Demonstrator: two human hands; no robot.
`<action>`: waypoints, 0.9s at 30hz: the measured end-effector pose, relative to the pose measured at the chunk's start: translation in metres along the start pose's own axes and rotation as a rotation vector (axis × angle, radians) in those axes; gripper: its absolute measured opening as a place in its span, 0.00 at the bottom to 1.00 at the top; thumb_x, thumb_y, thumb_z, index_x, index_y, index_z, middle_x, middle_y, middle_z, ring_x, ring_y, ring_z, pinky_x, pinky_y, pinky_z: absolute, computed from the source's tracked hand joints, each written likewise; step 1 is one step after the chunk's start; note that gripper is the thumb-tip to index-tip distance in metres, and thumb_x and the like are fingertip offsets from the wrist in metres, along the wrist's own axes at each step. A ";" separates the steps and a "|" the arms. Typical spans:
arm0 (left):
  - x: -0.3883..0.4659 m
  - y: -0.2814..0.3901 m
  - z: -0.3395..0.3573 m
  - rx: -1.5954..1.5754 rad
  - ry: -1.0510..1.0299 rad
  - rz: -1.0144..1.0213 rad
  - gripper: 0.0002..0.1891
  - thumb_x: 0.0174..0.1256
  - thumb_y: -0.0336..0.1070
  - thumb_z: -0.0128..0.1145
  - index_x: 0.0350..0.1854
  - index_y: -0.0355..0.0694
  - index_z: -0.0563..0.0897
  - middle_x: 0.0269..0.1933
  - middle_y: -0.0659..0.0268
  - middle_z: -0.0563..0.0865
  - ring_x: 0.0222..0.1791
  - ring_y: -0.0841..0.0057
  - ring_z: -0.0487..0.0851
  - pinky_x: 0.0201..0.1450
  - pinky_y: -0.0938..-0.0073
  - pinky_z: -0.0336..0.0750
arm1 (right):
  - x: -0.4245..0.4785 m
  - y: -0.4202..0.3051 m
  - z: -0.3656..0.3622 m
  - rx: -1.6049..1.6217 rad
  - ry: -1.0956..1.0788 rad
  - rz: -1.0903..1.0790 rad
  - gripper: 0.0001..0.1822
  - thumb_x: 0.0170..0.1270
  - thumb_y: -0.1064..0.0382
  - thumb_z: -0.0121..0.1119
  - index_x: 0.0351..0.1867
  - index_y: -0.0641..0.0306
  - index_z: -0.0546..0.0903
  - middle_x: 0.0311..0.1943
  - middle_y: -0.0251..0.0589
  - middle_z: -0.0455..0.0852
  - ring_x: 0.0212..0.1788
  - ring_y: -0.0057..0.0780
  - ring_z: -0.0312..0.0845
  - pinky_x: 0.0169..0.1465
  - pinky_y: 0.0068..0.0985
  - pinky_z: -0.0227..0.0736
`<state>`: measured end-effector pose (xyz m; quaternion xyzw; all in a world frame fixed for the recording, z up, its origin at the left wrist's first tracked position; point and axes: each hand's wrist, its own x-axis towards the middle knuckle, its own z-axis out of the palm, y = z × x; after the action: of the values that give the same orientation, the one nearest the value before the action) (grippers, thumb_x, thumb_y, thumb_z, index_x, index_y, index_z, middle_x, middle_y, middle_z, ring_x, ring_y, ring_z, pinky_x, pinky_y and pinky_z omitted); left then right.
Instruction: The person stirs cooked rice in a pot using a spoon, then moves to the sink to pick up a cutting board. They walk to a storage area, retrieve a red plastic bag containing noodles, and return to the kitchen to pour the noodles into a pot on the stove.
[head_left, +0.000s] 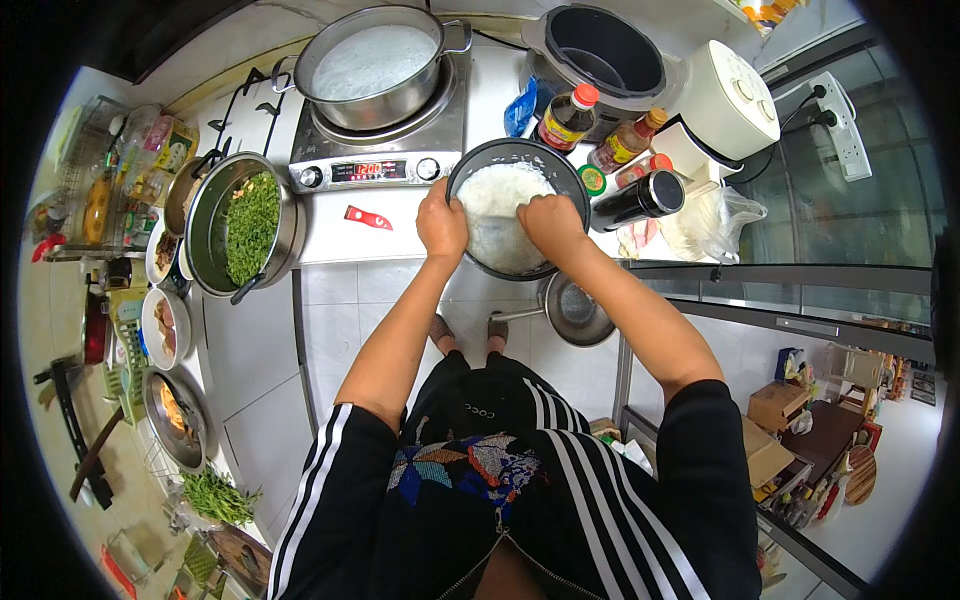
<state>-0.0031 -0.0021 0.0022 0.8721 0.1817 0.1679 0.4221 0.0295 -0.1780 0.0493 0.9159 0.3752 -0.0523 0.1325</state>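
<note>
A dark, round inner pot (574, 191) holds a white, rice-like mass (499, 187) and sits at the counter's front edge. My left hand (442, 223) grips its left rim, thumb on the near side. Curled into a fist, my right hand (553, 225) is inside the pot, just over the white food. A pale, blurred utensil blade (499, 222) seems to extend leftward from under that fist; its handle is hidden in my fingers. To the left on the white counter lies a small red packet or sleeve (368, 218).
A steel pot (360, 112) of whitish liquid stands on an induction cooker (379, 169). Chopped greens (255, 225) fill part of a steel pot (196, 225) at left. Sauce bottles (566, 120), a black jar (637, 201) and a cooker (600, 52) crowd the right. A pan (579, 309) is below the counter edge.
</note>
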 end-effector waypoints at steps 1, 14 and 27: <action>0.000 -0.001 0.000 -0.006 -0.003 -0.004 0.15 0.55 0.25 0.52 0.46 0.39 0.81 0.38 0.51 0.85 0.41 0.51 0.81 0.47 0.55 0.74 | 0.005 0.004 0.002 0.001 0.016 0.042 0.07 0.55 0.67 0.55 0.28 0.55 0.85 0.27 0.41 0.87 0.31 0.36 0.86 0.33 0.30 0.78; 0.002 -0.007 0.000 -0.009 -0.029 -0.005 0.14 0.57 0.26 0.52 0.46 0.40 0.80 0.38 0.51 0.85 0.41 0.51 0.82 0.46 0.56 0.74 | 0.035 0.036 0.026 -0.012 0.084 0.313 0.08 0.57 0.67 0.54 0.30 0.56 0.85 0.27 0.42 0.88 0.32 0.35 0.87 0.35 0.30 0.79; -0.001 -0.001 -0.002 0.002 -0.016 -0.023 0.15 0.54 0.23 0.51 0.44 0.40 0.81 0.37 0.51 0.85 0.40 0.52 0.80 0.45 0.54 0.73 | 0.013 0.027 -0.016 -0.143 0.110 -0.013 0.07 0.55 0.65 0.56 0.27 0.55 0.86 0.28 0.40 0.87 0.32 0.33 0.85 0.33 0.29 0.78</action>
<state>-0.0051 -0.0011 0.0027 0.8716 0.1885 0.1559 0.4248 0.0580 -0.1830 0.0679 0.9032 0.3906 0.0243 0.1762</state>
